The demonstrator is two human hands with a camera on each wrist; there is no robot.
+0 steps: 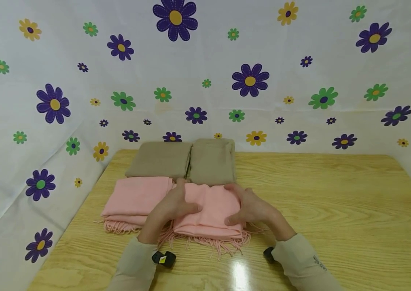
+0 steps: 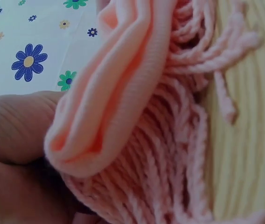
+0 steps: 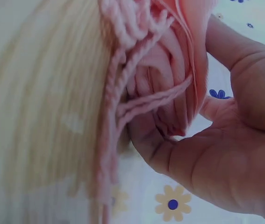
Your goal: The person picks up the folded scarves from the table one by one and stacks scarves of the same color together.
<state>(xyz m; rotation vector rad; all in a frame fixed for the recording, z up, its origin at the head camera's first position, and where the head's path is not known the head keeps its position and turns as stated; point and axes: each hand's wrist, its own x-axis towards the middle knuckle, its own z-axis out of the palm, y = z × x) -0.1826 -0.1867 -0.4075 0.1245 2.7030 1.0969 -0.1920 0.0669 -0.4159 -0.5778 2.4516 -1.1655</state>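
Note:
A folded pink scarf (image 1: 207,210) with a fringed front edge lies on the table between two hands. The left hand (image 1: 177,204) grips its left side, thumb over the top. From the right, the right hand (image 1: 251,206) holds the opposite side. Folded layers (image 2: 109,93) and twisted fringe show close up in the left wrist view, beside the left hand. In the right wrist view, a finger (image 3: 153,149) of the right hand goes under the folded edge, and fringe strands hang across it. Other fingertips are partly hidden by the cloth.
Another folded pink scarf (image 1: 138,196) lies directly to the left. Behind them, two folded beige-brown cloths (image 1: 159,159) (image 1: 212,161) sit side by side against the flowered backdrop (image 1: 205,56). The wooden table (image 1: 329,210) extends to the right.

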